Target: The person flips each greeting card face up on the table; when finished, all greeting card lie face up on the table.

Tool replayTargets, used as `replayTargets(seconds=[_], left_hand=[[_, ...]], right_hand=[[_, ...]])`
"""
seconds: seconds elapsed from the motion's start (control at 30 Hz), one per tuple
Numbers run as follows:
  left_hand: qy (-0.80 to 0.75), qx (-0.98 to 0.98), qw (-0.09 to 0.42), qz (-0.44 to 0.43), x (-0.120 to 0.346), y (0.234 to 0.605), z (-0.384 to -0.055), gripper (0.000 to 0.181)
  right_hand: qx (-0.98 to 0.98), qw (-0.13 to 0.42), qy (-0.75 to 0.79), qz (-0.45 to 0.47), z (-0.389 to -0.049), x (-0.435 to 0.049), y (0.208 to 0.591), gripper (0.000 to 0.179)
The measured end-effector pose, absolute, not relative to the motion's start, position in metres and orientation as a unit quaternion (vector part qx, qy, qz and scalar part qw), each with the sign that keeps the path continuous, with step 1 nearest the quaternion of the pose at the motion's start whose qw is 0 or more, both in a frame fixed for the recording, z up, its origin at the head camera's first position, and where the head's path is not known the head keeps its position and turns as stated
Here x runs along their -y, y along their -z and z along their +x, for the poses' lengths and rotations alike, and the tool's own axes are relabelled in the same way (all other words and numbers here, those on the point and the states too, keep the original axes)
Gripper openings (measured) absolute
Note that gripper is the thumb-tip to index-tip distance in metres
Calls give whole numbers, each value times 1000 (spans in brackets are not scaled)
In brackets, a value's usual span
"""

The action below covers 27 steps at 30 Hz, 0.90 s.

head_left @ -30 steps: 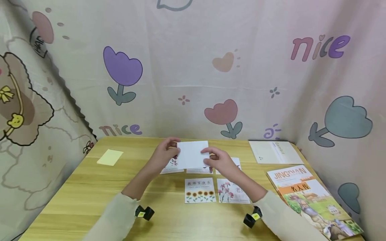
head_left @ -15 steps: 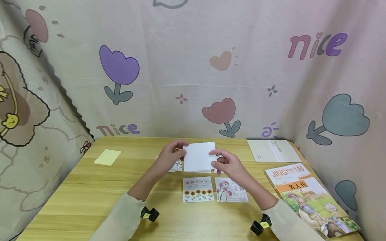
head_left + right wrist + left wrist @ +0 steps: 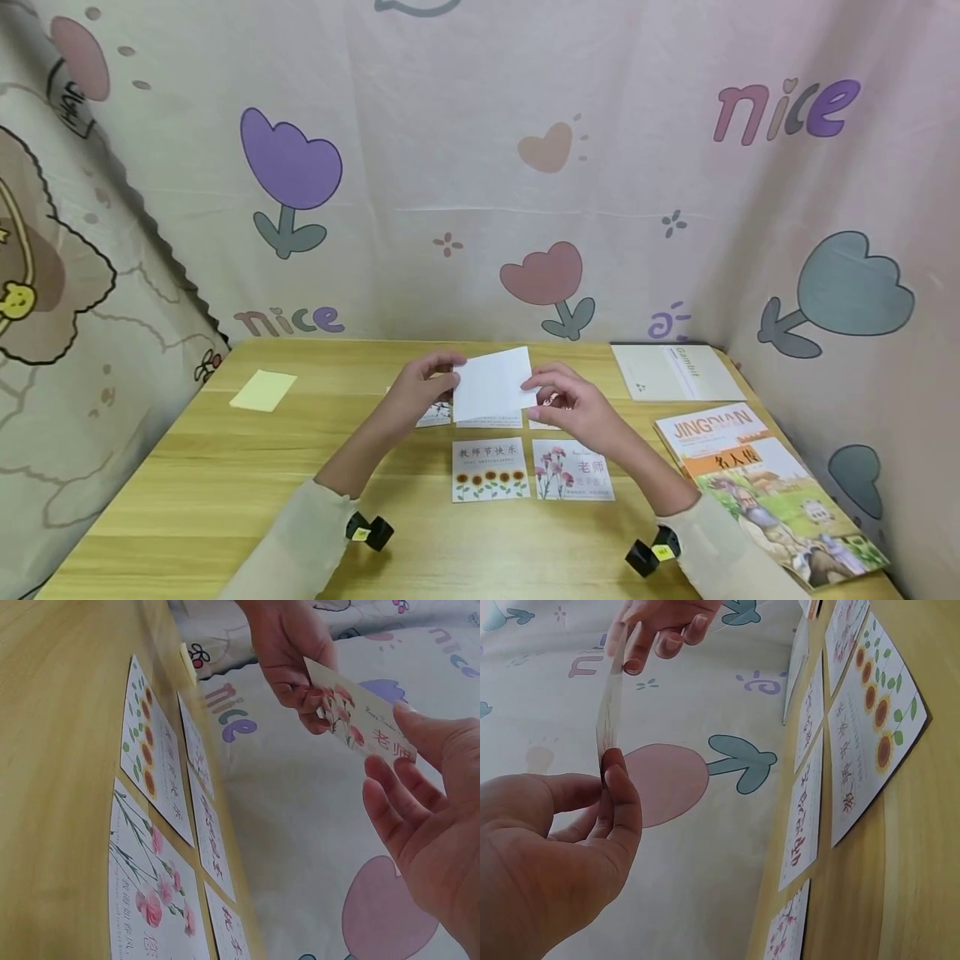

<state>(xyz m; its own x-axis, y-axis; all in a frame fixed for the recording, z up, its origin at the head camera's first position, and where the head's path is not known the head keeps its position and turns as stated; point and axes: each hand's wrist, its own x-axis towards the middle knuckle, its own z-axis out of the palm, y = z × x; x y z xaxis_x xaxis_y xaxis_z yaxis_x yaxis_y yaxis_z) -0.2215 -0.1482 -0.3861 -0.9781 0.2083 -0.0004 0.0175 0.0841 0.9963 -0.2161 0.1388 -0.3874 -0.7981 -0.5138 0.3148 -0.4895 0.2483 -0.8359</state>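
A square greeting card [image 3: 491,383] is up above the table between both hands, its blank white side toward the head camera. Pink flowers and red characters mark its other side in the right wrist view [image 3: 364,720]. My left hand [image 3: 420,387] pinches the left edge between thumb and fingers. At the right edge, thumb and fingertips of my right hand [image 3: 581,404] hold the card. Below lie a sunflower card [image 3: 491,479] and a carnation card [image 3: 572,471] side by side. Behind them is a row of cards, including a middle one [image 3: 487,422], partly hidden by the held card and hands.
A pale yellow sticky-note pad [image 3: 262,391] lies at the table's back left. At the right are a light notebook marked Gambit [image 3: 652,375] and a colourful magazine [image 3: 772,492]. A patterned cloth [image 3: 420,167] hangs behind the table.
Both hands have carried the card slightly right over the back row. It is now tilted, its right side higher, and more of the middle back card shows. The head view has shifted a little.
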Motion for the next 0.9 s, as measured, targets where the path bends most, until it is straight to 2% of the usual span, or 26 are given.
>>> replayTargets(seconds=[0.27,0.43,0.67,0.9], left_hand=[[-622,-772,88,100,149,388,-220,29],[-574,-808,40,128,149,383,-213,28],[-526,-817,-40,233,136,379,-204,25],[-516,-816,-64,253,130,378,-200,21]], right_hand=[[-785,-30,558,-267,-217,-139,388,21],[-767,-46,602,-217,-220,-141,386,22],[-750,-15,640,-164,-221,-143,384,28],[-719,7,680,-144,-220,-138,383,30]])
